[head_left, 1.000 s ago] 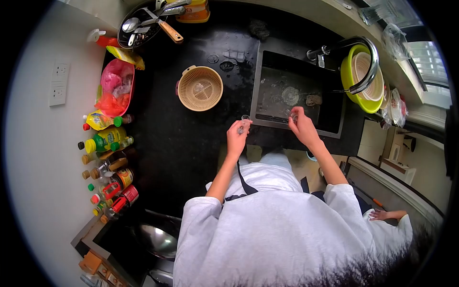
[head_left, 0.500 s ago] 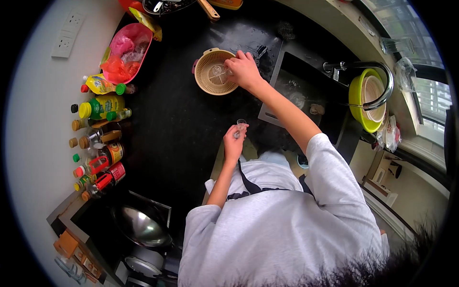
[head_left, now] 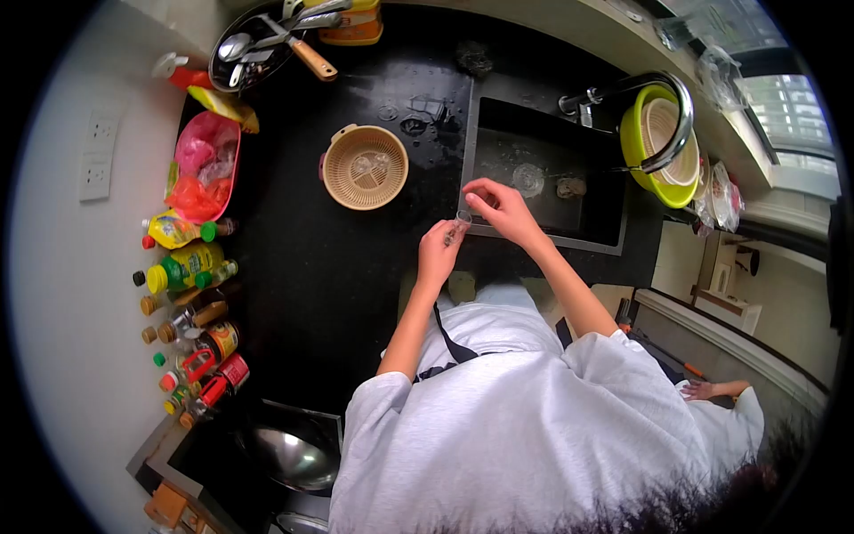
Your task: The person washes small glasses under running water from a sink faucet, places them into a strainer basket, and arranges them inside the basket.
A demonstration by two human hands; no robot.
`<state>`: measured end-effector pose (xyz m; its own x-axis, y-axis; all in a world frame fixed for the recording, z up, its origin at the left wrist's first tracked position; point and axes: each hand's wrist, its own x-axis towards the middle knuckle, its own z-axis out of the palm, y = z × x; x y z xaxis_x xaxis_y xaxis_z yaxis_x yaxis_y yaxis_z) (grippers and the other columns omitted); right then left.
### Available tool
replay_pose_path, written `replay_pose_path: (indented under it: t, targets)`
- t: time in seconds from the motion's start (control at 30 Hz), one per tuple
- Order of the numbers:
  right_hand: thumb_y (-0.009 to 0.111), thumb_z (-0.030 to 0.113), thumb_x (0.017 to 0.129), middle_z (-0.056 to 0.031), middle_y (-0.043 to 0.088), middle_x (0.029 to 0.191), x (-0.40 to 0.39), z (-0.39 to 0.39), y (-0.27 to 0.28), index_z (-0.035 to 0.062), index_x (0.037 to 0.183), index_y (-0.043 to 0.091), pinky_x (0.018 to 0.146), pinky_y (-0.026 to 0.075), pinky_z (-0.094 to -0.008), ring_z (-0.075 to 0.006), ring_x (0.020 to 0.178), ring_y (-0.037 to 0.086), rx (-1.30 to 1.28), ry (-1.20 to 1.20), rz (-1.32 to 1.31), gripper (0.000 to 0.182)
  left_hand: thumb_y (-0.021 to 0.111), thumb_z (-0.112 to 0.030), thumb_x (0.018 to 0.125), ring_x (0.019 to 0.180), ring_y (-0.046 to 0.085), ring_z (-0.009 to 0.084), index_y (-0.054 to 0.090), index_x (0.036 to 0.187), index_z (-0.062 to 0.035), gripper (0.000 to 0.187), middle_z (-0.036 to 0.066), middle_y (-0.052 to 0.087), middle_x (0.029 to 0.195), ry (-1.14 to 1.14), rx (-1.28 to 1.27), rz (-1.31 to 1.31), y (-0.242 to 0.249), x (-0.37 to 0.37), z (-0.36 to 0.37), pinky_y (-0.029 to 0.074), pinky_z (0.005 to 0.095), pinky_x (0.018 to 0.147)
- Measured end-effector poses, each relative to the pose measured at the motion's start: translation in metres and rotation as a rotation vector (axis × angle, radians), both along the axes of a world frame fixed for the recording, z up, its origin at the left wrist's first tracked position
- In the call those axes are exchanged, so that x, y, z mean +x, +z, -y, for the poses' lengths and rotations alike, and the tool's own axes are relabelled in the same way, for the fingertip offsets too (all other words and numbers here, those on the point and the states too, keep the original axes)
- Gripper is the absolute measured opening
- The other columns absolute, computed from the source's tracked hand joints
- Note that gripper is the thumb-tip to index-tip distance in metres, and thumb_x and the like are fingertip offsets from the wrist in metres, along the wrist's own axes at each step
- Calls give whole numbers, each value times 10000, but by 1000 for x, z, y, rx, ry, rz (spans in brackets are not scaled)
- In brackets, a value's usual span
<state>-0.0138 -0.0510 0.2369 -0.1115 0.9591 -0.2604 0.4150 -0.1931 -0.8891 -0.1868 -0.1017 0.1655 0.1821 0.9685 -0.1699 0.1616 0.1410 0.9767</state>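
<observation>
In the middle of the frame, holding a clear cup (head_left: 463,219) in the left hand (head_left: 439,253), with fingers closed around it. Just to the right, by the sink (head_left: 505,153), holding out the right hand (head_left: 503,212) with bent fingers (can't tell if pinching anything). Left of the sink, on the black counter (head_left: 298,289), a tan basket (head_left: 358,199) with clear things (head_left: 380,162) inside.

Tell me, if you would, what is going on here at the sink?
A person's left hand holds a small clear cup near the sink. The right hand is close beside the cup; whether it holds anything is hard to tell. On the black counter, a beige basket stands with small clear items in it.
</observation>
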Motion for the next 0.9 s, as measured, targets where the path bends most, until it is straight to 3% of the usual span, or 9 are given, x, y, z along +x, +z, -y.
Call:
replay_pose_path:
  t: [0.07,0.1,0.13,0.2,0.47,0.53,0.67,0.8,0.9]
  targets:
    - [640,268,981,-13,659,852,43,29,-19,86,1118,675,601,480,-223,-84,677,591,-329,-196,-278,230,649,-173,909,830,624,403,689,985,-45,154,161,634,894,-260,84,-167,5,30,-30,495,445,703]
    - [629,266,991,-13,670,876,63,38,-23,91,1136,668,596,479,-205,-78,690,604,-509,-288,-424,231,649,-173,909,830,624,403,689,985,-45,154,161,634,894,-312,93,-158,5,49,-43,495,445,703]
    - [629,266,991,-13,670,876,78,45,-30,91,1136,668,596,479,-205,-78,690,604,-495,-339,-432,231,647,-159,897,845,633,395,691,989,-58,144,150,634,907,-407,156,-205,4,70,-54,499,454,711]
    - [630,185,981,-34,676,915,108,52,-41,84,1179,639,583,462,-177,-64,713,612,-459,-571,-882,222,641,-143,879,878,637,384,699,994,-77,144,138,632,925,-546,260,-280,4,112,-74,502,467,735]
    - [715,124,908,-46,715,849,207,24,-59,34,1031,679,561,484,-191,-74,693,653,-311,-672,-467,157,641,-148,864,940,631,400,653,979,-72,138,141,644,985,-805,379,-426,-4,211,-122,503,485,772]
    - [736,104,860,-61,731,771,213,9,-60,-18,918,706,535,512,-208,-97,627,680,-241,-475,-68,138,638,-151,869,936,628,404,646,968,-69,128,151,644,967,-842,371,-478,-15,214,-130,500,490,769]
    - [759,63,813,-81,717,714,217,-13,-101,-55,886,708,573,581,-258,-120,619,697,-237,-549,-386,148,636,-157,879,900,623,420,636,950,-65,117,176,636,910,-804,417,-542,-23,209,-143,494,507,743]
    - [772,54,819,-102,721,742,205,-14,-88,-75,877,691,592,591,-256,-132,640,709,-225,-559,-163,163,626,-157,881,858,630,425,624,918,-58,106,179,630,890,-757,474,-568,-20,204,-143,501,512,715]
    - [790,70,803,-111,709,702,196,-16,-109,-82,837,683,584,587,-264,-131,626,707,-201,-566,-383,189,609,-149,880,843,636,424,626,903,-58,95,176,631,886,-767,476,-574,-25,196,-147,506,516,711]
